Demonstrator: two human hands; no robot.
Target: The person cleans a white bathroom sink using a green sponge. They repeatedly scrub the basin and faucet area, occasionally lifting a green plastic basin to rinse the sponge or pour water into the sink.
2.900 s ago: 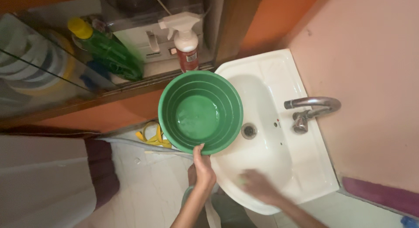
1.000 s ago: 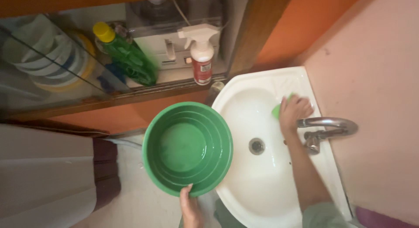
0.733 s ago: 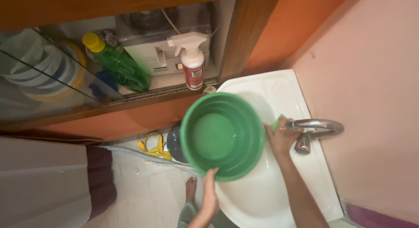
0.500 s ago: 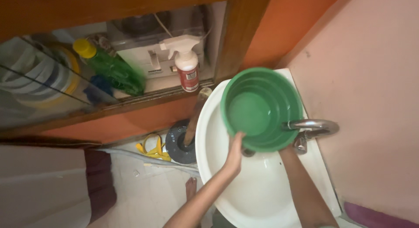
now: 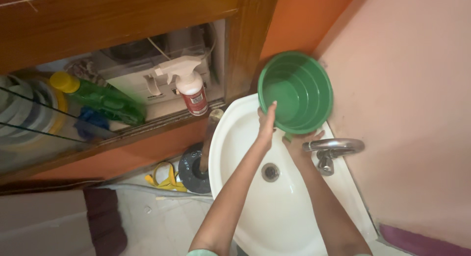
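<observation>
both hands hold the green basin (image 5: 296,91) up over the far corner of the white sink (image 5: 245,207), near the pink wall and just above the metal tap (image 5: 332,147). left hand (image 5: 266,126) is clamped on the near rim, thumb inside, forearm reaching straight up across the bowl, while right hand (image 5: 300,142) cups the underside with fingers spread, a bit of green showing beneath it. to my eye, a firm grip on rim and base together would keep the tilted basin steady and clear of the tap.
</observation>
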